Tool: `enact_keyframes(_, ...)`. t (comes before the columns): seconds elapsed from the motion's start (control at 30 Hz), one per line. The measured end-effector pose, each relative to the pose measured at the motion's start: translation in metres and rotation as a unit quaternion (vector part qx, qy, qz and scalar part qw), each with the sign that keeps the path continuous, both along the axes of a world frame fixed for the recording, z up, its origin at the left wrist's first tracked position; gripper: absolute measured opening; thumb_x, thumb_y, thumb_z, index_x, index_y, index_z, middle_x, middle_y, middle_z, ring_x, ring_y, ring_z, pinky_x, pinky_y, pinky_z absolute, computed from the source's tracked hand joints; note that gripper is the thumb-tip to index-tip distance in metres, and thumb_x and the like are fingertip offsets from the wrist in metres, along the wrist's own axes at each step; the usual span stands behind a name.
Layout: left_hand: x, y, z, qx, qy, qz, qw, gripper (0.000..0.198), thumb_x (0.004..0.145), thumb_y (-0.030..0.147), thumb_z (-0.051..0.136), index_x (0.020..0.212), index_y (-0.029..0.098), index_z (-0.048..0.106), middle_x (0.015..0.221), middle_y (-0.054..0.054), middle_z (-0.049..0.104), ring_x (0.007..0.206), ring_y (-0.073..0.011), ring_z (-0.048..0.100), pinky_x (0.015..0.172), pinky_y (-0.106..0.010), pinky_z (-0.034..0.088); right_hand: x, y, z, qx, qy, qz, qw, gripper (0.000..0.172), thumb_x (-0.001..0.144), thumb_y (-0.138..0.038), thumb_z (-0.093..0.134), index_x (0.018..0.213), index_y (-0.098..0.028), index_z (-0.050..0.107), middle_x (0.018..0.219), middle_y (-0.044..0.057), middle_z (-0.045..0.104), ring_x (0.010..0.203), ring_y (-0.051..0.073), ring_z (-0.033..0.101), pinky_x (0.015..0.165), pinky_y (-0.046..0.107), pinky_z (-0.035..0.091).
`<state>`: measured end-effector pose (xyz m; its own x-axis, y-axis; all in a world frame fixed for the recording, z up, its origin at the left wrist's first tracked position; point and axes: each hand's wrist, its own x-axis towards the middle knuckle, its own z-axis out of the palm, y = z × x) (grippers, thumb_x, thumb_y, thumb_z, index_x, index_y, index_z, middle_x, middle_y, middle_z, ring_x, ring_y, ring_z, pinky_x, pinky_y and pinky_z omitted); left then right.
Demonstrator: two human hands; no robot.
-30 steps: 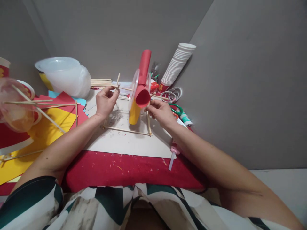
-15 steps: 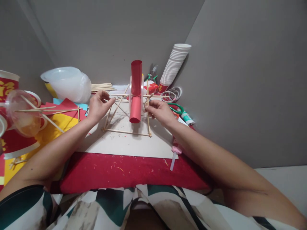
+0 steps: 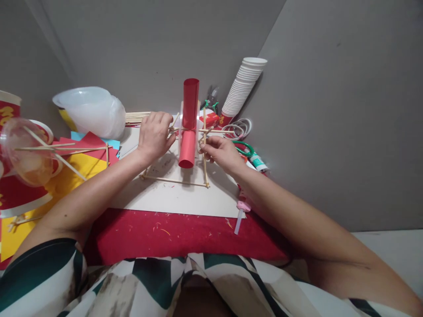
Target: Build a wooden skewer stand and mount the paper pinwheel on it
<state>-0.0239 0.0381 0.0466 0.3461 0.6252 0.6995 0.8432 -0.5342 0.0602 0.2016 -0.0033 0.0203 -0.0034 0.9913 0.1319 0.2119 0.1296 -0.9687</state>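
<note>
A frame of thin wooden sticks (image 3: 175,181) stands on a white board (image 3: 172,202). Across its top lies a stick axle carrying clear plastic discs and red paper tubes (image 3: 187,149). My right hand (image 3: 220,152) pinches the frame's right side near the stick joint. My left hand (image 3: 156,134) is at the left end of the axle, fingers curled around the stick joint there; its fingertips partly hide that joint.
Paper cups (image 3: 243,86) lean in a stack at the back right, near pliers (image 3: 212,97), a white coil (image 3: 243,128) and a glue gun (image 3: 243,206). Plastic bowls (image 3: 92,112), coloured paper (image 3: 82,169) and another stick-and-disc piece (image 3: 33,149) are at the left.
My left hand has moved right along the axle and closed in on the left stick joint. My right hand keeps its place on the frame. The view has shifted slightly.
</note>
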Motion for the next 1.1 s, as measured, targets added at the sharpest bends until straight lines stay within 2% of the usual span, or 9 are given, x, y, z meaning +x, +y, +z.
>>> enact_keyframes(0.13, 0.002, 0.006, 0.002, -0.018, -0.005, -0.004, 1.000, 0.011, 0.083, 0.024, 0.058, 0.094, 0.021, 0.059, 0.091, -0.009, 0.068, 0.096, -0.0316, 0.063, 0.088, -0.045, 0.044, 0.001, 0.001, -0.001, 0.001, 0.007, 0.009, 1.000, 0.024, 0.069, -0.037, 0.077, 0.069, -0.019, 0.061, 0.063, 0.001, 0.067, 0.045, 0.009, 0.051, 0.038, 0.020, 0.038)
enact_keyframes(0.23, -0.002, 0.006, 0.003, -0.040, -0.020, -0.011, 0.999, 0.014, 0.080, 0.019, 0.055, 0.093, 0.020, 0.061, 0.088, -0.009, 0.068, 0.092, -0.0305, 0.064, 0.086, -0.044, 0.044, 0.002, 0.001, 0.000, -0.002, 0.005, 0.008, 1.000, 0.020, 0.072, -0.032, 0.075, 0.070, -0.019, 0.060, 0.064, 0.001, 0.068, 0.044, 0.009, 0.051, 0.039, 0.020, 0.039)
enact_keyframes(0.43, -0.024, 0.017, 0.010, -0.084, -0.141, -0.067, 0.984, 0.021, 0.072, 0.012, 0.060, 0.089, 0.022, 0.063, 0.085, -0.004, 0.069, 0.083, -0.0235, 0.066, 0.077, -0.035, 0.047, 0.003, -0.005, 0.005, 0.001, -0.017, 0.004, 1.000, 0.011, 0.077, -0.025, 0.069, 0.073, -0.018, 0.060, 0.067, 0.001, 0.069, 0.046, 0.008, 0.053, 0.039, 0.019, 0.042)
enact_keyframes(0.53, -0.034, 0.023, 0.013, -0.094, -0.184, -0.093, 0.974, 0.019, 0.069, 0.010, 0.065, 0.083, 0.023, 0.065, 0.082, -0.003, 0.068, 0.082, -0.0227, 0.065, 0.076, -0.034, 0.048, 0.004, -0.006, 0.006, 0.004, -0.032, -0.006, 0.999, 0.011, 0.079, -0.022, 0.066, 0.071, -0.018, 0.059, 0.069, 0.002, 0.069, 0.048, 0.008, 0.054, 0.039, 0.019, 0.041)
enact_keyframes(0.67, -0.039, 0.025, 0.017, -0.113, -0.157, -0.085, 0.978, 0.019, 0.071, 0.013, 0.064, 0.085, 0.024, 0.072, 0.085, -0.005, 0.072, 0.084, -0.0247, 0.066, 0.079, -0.037, 0.049, 0.004, -0.007, 0.006, 0.005, -0.041, -0.009, 0.999, 0.015, 0.080, -0.021, 0.067, 0.068, -0.018, 0.058, 0.068, 0.003, 0.069, 0.048, 0.008, 0.054, 0.039, 0.019, 0.041)
enact_keyframes(0.83, -0.036, 0.017, 0.021, -0.137, -0.058, -0.071, 0.986, 0.027, 0.082, 0.020, 0.053, 0.092, 0.027, 0.077, 0.098, -0.005, 0.077, 0.093, -0.0255, 0.067, 0.086, -0.040, 0.048, 0.005, -0.008, 0.008, 0.001, -0.057, -0.018, 0.998, 0.014, 0.081, -0.018, 0.063, 0.069, -0.018, 0.056, 0.069, 0.001, 0.069, 0.048, 0.008, 0.054, 0.039, 0.017, 0.042)
enact_keyframes(0.93, -0.033, 0.012, 0.025, -0.147, -0.027, -0.060, 0.987, 0.034, 0.084, 0.021, 0.047, 0.099, 0.028, 0.077, 0.100, -0.004, 0.078, 0.086, -0.0225, 0.066, 0.083, -0.038, 0.048, 0.006, -0.010, 0.011, -0.008, -0.068, -0.029, 0.997, 0.012, 0.081, -0.017, 0.062, 0.070, -0.018, 0.056, 0.069, 0.001, 0.069, 0.049, 0.008, 0.055, 0.039, 0.016, 0.041)
enact_keyframes(1.1, -0.028, 0.009, 0.027, -0.160, -0.014, -0.054, 0.986, 0.036, 0.084, 0.021, 0.044, 0.098, 0.025, 0.077, 0.089, -0.005, 0.076, 0.075, -0.0203, 0.063, 0.075, -0.036, 0.045, 0.008, -0.012, 0.016, -0.026, -0.098, -0.044, 0.994, 0.014, 0.084, -0.016, 0.061, 0.070, -0.017, 0.057, 0.069, 0.002, 0.067, 0.050, 0.008, 0.056, 0.039, 0.017, 0.042)
